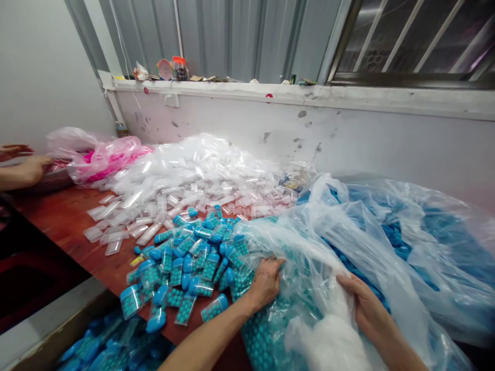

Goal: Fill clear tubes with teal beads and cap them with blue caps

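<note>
A clear plastic bag (259, 340) full of small teal beads lies at the front of the table. My left hand (266, 282) is closed on the bag's near left side, its fingertips partly hidden in the film. Opposite it, my right hand (365, 304) grips the bunched film of the same bag, thumb on top and the other fingers out of sight. Left of the bag, nearest my left hand, is a pile of small clear containers (211, 265) with blue caps, filled with teal beads.
A heap of empty clear containers (201, 165) covers the back of the red table (62, 216). Blue caps fill a large bag (402, 242) at right. Below the front edge sits a box of filled containers (112, 345). Another person's hands (33, 167) work beside a pink bag (104, 157).
</note>
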`<act>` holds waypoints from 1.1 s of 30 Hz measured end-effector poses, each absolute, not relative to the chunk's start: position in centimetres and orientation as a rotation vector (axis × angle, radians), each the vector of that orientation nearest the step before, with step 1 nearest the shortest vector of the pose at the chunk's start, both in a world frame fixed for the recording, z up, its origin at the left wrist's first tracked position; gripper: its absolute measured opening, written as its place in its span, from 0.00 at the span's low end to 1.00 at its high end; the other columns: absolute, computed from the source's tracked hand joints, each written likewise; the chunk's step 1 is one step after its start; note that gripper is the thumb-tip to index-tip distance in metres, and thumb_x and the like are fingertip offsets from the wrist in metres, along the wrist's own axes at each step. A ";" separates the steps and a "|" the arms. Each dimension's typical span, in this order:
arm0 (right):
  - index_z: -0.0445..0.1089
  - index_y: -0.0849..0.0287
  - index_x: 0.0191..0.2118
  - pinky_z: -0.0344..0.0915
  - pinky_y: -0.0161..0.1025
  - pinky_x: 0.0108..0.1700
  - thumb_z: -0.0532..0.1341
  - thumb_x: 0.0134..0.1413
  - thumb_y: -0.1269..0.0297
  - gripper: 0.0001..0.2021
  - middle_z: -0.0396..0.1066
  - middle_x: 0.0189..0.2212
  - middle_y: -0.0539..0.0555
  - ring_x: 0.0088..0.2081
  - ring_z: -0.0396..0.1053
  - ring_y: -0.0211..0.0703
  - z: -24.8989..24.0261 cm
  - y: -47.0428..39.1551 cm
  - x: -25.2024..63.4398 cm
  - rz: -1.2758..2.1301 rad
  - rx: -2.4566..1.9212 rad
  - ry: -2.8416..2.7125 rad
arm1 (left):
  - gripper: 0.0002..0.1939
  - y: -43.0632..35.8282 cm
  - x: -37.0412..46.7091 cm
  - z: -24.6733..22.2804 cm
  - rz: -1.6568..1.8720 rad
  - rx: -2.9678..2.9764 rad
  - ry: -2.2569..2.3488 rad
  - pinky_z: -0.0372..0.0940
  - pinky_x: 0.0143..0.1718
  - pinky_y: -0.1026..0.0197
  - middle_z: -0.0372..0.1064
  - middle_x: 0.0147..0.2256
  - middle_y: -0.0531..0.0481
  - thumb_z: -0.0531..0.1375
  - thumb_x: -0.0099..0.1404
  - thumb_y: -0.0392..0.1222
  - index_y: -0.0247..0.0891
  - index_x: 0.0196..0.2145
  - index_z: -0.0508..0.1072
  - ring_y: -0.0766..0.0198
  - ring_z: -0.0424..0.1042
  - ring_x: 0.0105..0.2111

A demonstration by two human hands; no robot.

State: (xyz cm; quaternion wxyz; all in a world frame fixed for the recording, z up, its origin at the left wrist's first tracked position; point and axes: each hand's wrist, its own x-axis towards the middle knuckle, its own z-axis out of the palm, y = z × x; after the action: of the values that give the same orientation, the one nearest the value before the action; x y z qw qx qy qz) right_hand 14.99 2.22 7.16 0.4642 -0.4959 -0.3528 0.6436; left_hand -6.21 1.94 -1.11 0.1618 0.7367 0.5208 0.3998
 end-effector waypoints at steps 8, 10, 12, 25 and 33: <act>0.72 0.59 0.29 0.68 0.41 0.29 0.66 0.32 0.66 0.11 0.75 0.23 0.54 0.25 0.72 0.50 6.5 2.4 15.0 1.647 -1.184 -0.824 | 0.17 -1.4 -13.7 -1.9 1.195 2.218 2.084 0.55 0.52 0.48 0.66 0.49 0.45 0.47 0.64 0.37 0.39 0.49 0.67 0.53 0.57 0.54; 0.71 0.59 0.28 0.67 0.39 0.28 0.66 0.33 0.67 0.10 0.75 0.23 0.53 0.24 0.71 0.48 6.3 2.4 15.0 1.672 -1.166 -0.799 | 0.18 -1.6 -15.4 -2.2 0.911 2.329 2.104 0.53 0.53 0.45 0.63 0.52 0.47 0.47 0.65 0.39 0.42 0.50 0.66 0.51 0.54 0.56; 0.71 0.59 0.29 0.67 0.39 0.27 0.66 0.34 0.67 0.09 0.75 0.23 0.53 0.24 0.71 0.47 6.1 2.4 15.0 1.675 -1.161 -0.803 | 0.18 -1.7 -16.8 -2.5 0.749 2.378 2.146 0.51 0.53 0.44 0.61 0.54 0.47 0.47 0.65 0.40 0.43 0.49 0.67 0.51 0.54 0.56; 0.72 0.59 0.30 0.67 0.42 0.31 0.65 0.35 0.66 0.10 0.75 0.24 0.54 0.25 0.71 0.49 6.2 2.5 15.4 1.602 -1.154 -0.847 | 0.21 1.1 -19.3 -0.8 0.708 2.313 2.416 0.50 0.54 0.46 0.58 0.56 0.46 0.47 0.64 0.41 0.40 0.55 0.61 0.52 0.51 0.57; 0.72 0.59 0.31 0.68 0.42 0.31 0.65 0.34 0.67 0.11 0.75 0.24 0.52 0.25 0.71 0.48 6.1 2.5 15.9 1.626 -1.128 -0.779 | 0.23 0.0 -19.9 0.5 0.362 2.079 2.695 0.54 0.47 0.38 0.62 0.52 0.38 0.47 0.58 0.29 0.40 0.49 0.67 0.44 0.55 0.54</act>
State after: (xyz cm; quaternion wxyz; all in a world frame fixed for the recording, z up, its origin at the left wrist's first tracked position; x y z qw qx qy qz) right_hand 15.92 2.50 6.10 0.4857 -0.4636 -0.3202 0.6683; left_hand -19.89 -0.02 0.46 -0.1404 0.6013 0.7796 0.1048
